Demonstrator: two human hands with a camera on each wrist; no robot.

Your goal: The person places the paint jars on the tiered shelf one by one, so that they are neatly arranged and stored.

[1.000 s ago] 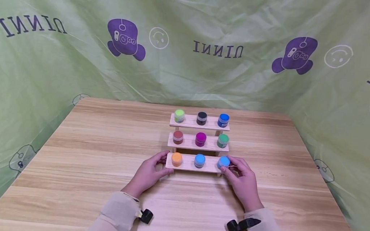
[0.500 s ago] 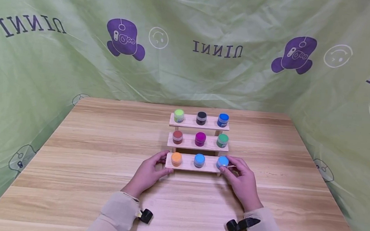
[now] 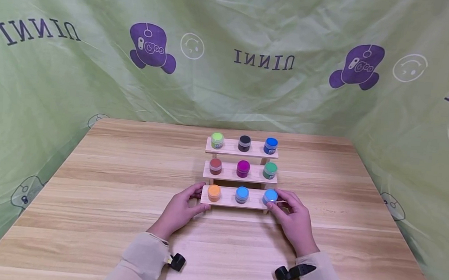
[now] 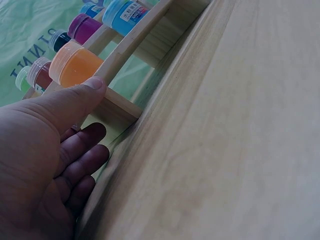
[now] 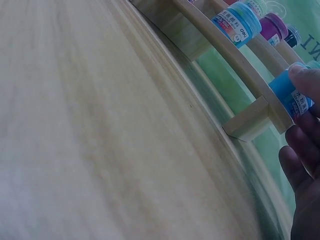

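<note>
A three-step wooden display rack (image 3: pixel 226 200) stands on the table with small paint jars on every step. My left hand (image 3: pixel 181 209) holds the left end of its lowest step, thumb on the front corner beside an orange jar (image 4: pixel 75 64); the index finger is mostly hidden in the left wrist view, and the other fingers are loosely bent. At the other end, my right hand (image 3: pixel 295 220) pinches a light blue paint jar (image 3: pixel 269 196) between thumb and fingers. That jar sits upright on the lowest step. Another light blue jar (image 3: pixel 241 195) stands between the two.
Brown (image 3: pixel 216 166), magenta (image 3: pixel 243 169) and green (image 3: pixel 270 171) jars line the middle step. Light green (image 3: pixel 217 140), black (image 3: pixel 244 144) and dark blue (image 3: pixel 270 146) jars line the top one. A green printed cloth (image 3: pixel 220 95) surrounds the wooden table (image 3: pixel 127 163).
Over the first half second the right hand and its light blue jar shift very slightly left. Since then nothing visibly moves, and the left hand keeps its place.
</note>
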